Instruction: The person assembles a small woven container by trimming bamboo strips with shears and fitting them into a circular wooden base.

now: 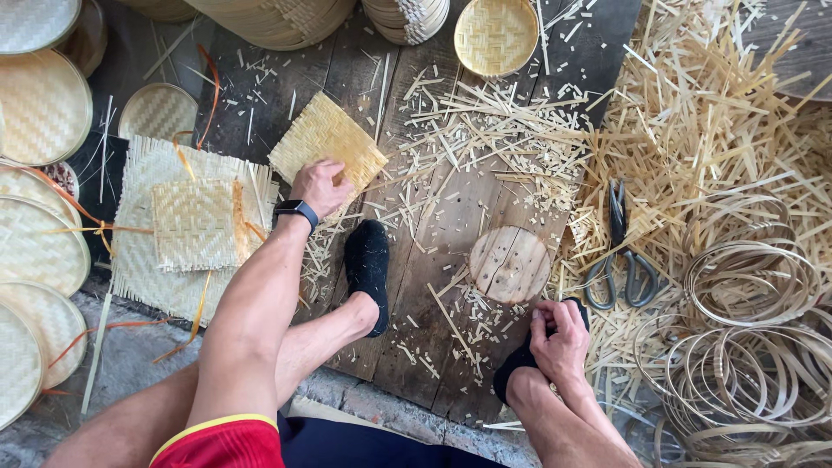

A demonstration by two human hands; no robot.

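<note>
My left hand (319,185), with a dark watch on the wrist, grips the near edge of a square woven bamboo mat (325,139) that lies on the dark wooden boards. My right hand (559,334) rests on my right foot in a black sock (520,357), fingers curled, just below a round wooden disc (510,263). My left foot in a black sock (368,264) is planted between the mat and the disc.
A stack of woven mats (186,230) lies at left, beside round woven trays (39,104). Black shears (620,260) lie right of the disc on a heap of bamboo strips (702,130). Coiled bamboo hoops (750,329) sit at lower right. A small round basket (496,35) is at the top.
</note>
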